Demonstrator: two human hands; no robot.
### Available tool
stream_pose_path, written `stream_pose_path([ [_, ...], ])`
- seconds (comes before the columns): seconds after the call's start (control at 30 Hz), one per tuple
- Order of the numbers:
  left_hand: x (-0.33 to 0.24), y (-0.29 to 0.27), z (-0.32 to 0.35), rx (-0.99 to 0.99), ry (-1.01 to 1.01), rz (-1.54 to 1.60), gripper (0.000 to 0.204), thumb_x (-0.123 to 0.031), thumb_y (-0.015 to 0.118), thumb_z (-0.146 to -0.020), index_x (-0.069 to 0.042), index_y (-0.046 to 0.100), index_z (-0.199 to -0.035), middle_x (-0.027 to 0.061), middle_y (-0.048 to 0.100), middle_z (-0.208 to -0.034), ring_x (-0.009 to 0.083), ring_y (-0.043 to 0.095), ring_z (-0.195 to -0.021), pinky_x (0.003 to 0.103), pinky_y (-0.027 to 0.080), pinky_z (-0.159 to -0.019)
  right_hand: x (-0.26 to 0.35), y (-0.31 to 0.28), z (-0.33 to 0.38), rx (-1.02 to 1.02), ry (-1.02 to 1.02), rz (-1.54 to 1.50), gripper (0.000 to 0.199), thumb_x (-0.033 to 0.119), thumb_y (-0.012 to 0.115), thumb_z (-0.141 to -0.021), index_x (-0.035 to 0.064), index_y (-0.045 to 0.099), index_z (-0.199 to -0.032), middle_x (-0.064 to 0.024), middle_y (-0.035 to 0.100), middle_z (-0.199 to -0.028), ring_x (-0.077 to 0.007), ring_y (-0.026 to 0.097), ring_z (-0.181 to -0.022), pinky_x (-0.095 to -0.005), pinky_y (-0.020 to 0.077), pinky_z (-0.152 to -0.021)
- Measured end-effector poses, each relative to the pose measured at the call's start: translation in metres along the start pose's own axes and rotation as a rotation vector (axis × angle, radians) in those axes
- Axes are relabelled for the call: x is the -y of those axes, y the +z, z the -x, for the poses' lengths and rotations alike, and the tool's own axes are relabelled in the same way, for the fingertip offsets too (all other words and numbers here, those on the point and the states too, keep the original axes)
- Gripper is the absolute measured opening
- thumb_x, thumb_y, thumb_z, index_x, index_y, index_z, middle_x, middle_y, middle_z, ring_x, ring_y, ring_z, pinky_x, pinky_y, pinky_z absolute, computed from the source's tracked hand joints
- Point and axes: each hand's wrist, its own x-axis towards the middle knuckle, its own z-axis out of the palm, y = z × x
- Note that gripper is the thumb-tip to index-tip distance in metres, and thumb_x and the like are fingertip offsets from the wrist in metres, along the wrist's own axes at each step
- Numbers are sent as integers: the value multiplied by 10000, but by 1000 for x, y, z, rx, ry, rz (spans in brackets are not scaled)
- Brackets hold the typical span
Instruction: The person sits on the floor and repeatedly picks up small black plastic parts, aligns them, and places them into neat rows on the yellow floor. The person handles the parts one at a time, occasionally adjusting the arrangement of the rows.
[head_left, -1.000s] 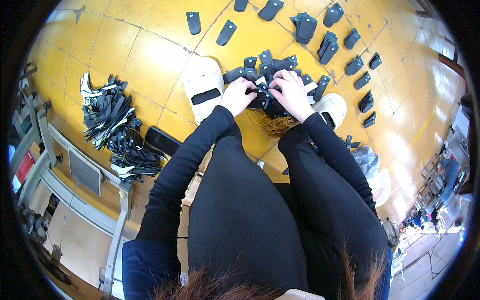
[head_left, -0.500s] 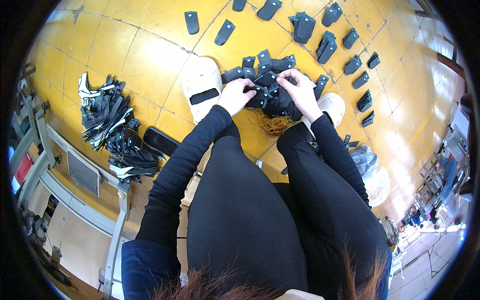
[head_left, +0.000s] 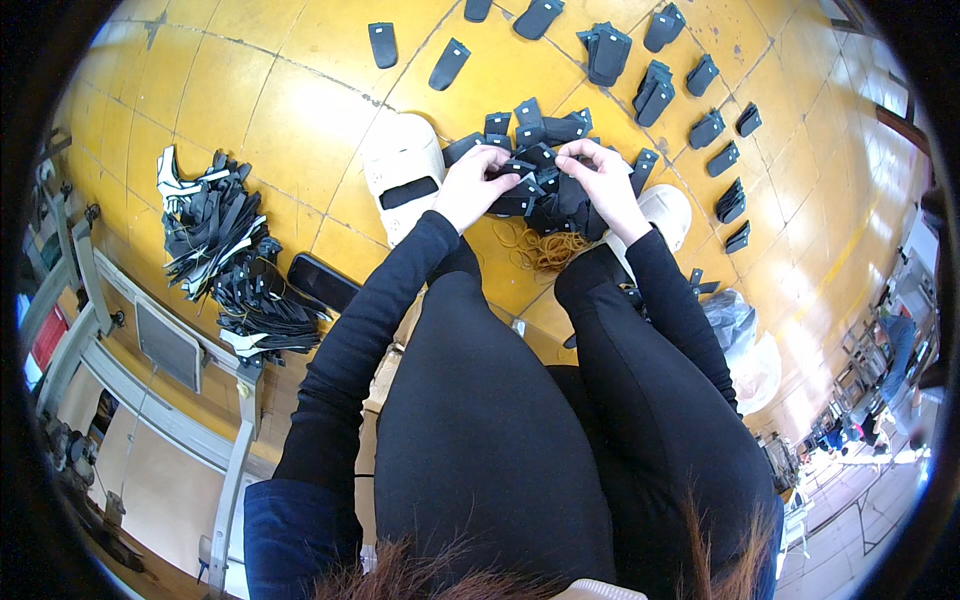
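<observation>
My left hand (head_left: 475, 185) and my right hand (head_left: 598, 178) meet over a heap of small black flat pieces (head_left: 545, 150) on the yellow tiled floor, between my two white shoes (head_left: 403, 170). Both hands pinch a stack of these black pieces (head_left: 530, 190) between them. A tangle of orange rubber bands (head_left: 540, 248) lies on the floor just below my hands. My legs in black trousers fill the lower middle of the view.
More black pieces lie in small stacks (head_left: 655, 85) across the floor at the top and right. A big bundle of black strips (head_left: 225, 255) and a dark phone (head_left: 322, 282) lie at the left. A metal frame (head_left: 160, 400) runs along the lower left. A plastic bag (head_left: 740, 340) sits at the right.
My hands have stayed at the heap, shifting their fingers slightly on the stack. Nothing else has moved.
</observation>
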Motion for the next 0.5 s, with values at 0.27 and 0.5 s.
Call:
stream_pose_path([
  [0.27,-9,-7,-2,166,-202,121,205,-95,740,-772,-41,584,-894,-10,603,-842,72,545,-820,230,433,-765,-3,-4,-1,91,-48,93,155,134,618,-874,1,650,-946,-29,655,-869,-104,591,-838,-248,453,-772],
  [0.5,-14,-24,2,88,-262,337,243,-89,718,-795,-49,562,-977,38,631,-902,89,602,-813,220,465,-729,-30,-37,-19,-189,54,74,195,119,615,-865,-5,662,-1008,-62,679,-873,-104,609,-786,-245,482,-740],
])
